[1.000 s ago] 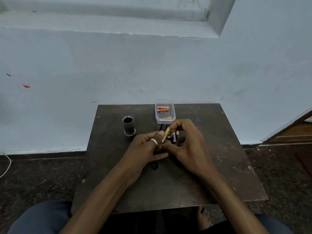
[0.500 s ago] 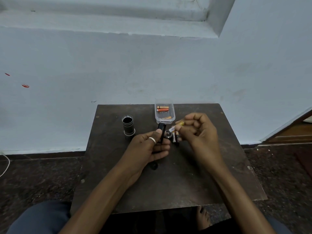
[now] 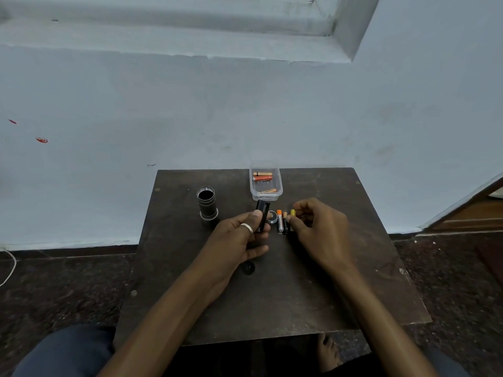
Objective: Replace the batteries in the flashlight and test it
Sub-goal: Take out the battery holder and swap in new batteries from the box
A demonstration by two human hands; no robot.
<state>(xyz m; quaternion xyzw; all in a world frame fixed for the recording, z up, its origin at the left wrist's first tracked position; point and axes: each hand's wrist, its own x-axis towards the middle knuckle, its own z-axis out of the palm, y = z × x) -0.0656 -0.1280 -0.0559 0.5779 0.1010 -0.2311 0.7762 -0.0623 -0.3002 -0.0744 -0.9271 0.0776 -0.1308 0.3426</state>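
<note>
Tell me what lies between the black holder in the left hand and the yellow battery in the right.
Head view: a small round cap and two orange-tipped batteries lie side by side between the black holder and the yellow battery.

A pale blue painted wall (image 3: 245, 110) is seen beyond the left hand (image 3: 236, 238), with a window recess (image 3: 190, 36) set high above it. Red marks (image 3: 41, 140) are left on the wall far to its left. A dark tabletop (image 3: 272, 295) is stood on a dark speckled floor (image 3: 54, 281). Brown woodwork (image 3: 468, 213) is glimpsed far right of the right hand (image 3: 318, 229).
</note>
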